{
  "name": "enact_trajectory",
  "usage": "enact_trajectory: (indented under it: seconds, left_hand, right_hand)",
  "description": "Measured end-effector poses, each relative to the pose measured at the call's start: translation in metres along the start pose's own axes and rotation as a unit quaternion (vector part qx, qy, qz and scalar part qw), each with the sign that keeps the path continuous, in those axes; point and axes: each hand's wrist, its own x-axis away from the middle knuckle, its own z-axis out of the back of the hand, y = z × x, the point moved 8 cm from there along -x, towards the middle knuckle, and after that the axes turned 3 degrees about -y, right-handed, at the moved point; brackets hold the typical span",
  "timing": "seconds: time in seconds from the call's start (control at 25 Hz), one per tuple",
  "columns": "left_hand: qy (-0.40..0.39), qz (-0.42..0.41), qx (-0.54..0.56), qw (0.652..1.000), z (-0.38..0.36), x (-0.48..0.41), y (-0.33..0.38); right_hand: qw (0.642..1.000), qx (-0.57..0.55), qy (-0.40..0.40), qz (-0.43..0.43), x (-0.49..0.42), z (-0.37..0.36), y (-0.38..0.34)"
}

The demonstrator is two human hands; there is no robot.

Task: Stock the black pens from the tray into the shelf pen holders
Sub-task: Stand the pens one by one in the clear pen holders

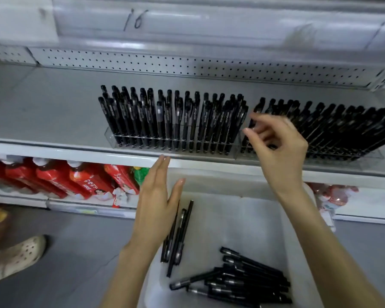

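The right hand (278, 150), fingers (257, 131) loosely curled and seemingly empty, hovers at the centre-right pen holder (365, 155), the left hand (158, 201) flat beside lower-centre pens (180, 230) in the tray (253, 218): seat each pen upright in a free slot.

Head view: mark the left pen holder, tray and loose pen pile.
left pen holder (109, 136), head view, clear left wall
tray (253, 223), head view, bare floor
loose pen pile (249, 283), head view, heap's middle

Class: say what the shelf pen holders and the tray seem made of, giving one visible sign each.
The clear pen holders look like glossy transparent plastic, perhaps acrylic: black pens show through. The pale grey tray looks like matt plastic: rounded rim, dull surface.
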Motion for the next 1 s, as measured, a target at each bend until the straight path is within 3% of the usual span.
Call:
enact_trajectory:
  seconds: [0.08, 0.2, 0.28, 0.52, 0.76, 1.0]
  left_hand:
    - [-0.007, 0.077, 0.070, 0.995, 0.002, 0.014, -0.024]
    - [-0.053, 0.167, 0.150, 0.973, -0.010, 0.034, -0.057]
    - [-0.069, 0.176, 0.162, 0.968, -0.016, 0.045, -0.066]
    - [-0.087, 0.165, 0.195, 0.963, -0.017, 0.049, -0.064]
    - [-0.075, 0.172, 0.197, 0.962, -0.003, 0.051, -0.078]
    - [-0.047, 0.178, 0.187, 0.965, 0.004, 0.053, -0.076]
  right_hand:
    - [0.996, -0.060, -0.052, -0.045, 0.036, -0.019, 0.006]
    - [0.940, -0.108, -0.281, -0.160, 0.111, -0.084, 0.031]
    - [0.907, -0.070, -0.386, -0.155, 0.154, -0.116, 0.047]
    - [0.871, 0.050, -0.486, -0.039, 0.168, -0.149, 0.057]
    - [0.860, 0.060, -0.507, 0.002, 0.164, -0.141, 0.060]
    - [0.819, 0.104, -0.563, 0.033, 0.169, -0.127, 0.066]
